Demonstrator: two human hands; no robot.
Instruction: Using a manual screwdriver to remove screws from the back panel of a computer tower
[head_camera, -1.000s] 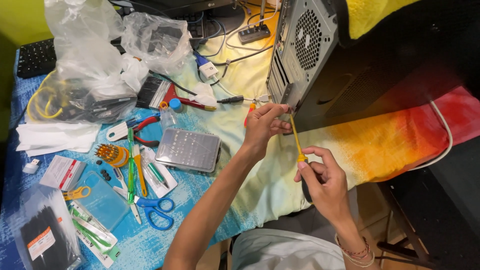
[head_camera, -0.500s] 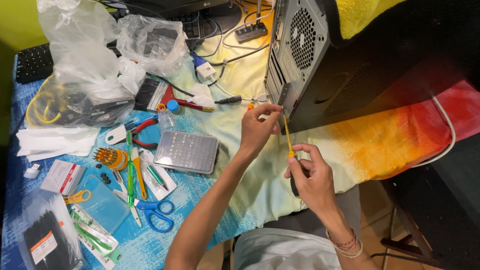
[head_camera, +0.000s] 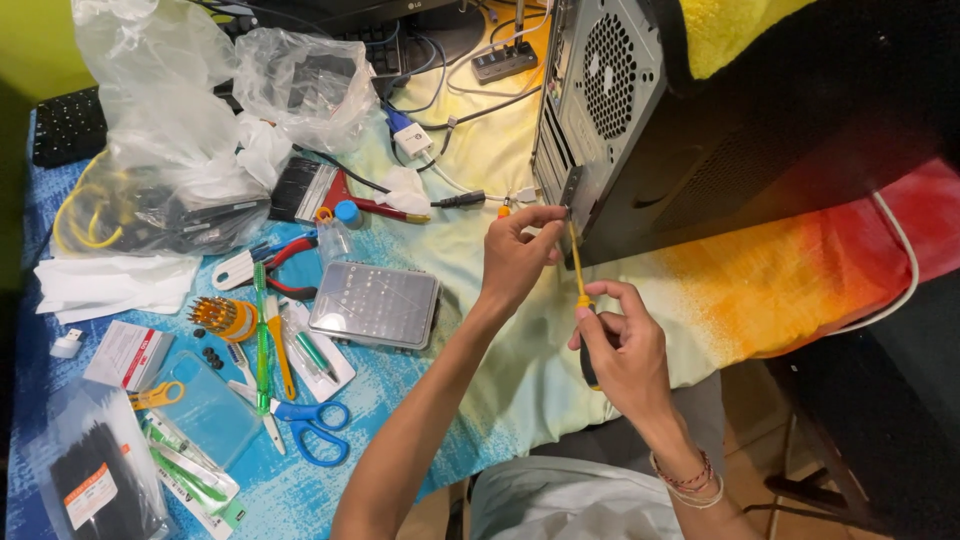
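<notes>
A black computer tower (head_camera: 720, 130) lies on a bright tie-dyed cloth, its grey rear panel (head_camera: 590, 90) facing me. My right hand (head_camera: 622, 345) grips a screwdriver (head_camera: 577, 270) with a yellow shaft and dark handle; the tip points up at the panel's lower corner. My left hand (head_camera: 520, 250) pinches at that same corner, fingertips beside the screwdriver tip. What the fingertips hold is too small to tell.
Left of my arms lie a clear parts box (head_camera: 375, 305), blue scissors (head_camera: 310, 425), red pliers (head_camera: 285, 255), a paintbrush (head_camera: 310, 190), plastic bags (head_camera: 170, 120) and small packets. Cables and a keyboard (head_camera: 65, 125) sit at the back. A chair (head_camera: 860, 420) stands at right.
The screwdriver has swung from a slant to nearly upright, its tip now at the panel's lower corner. My left hand moved right to that corner, and my right hand came closer under it.
</notes>
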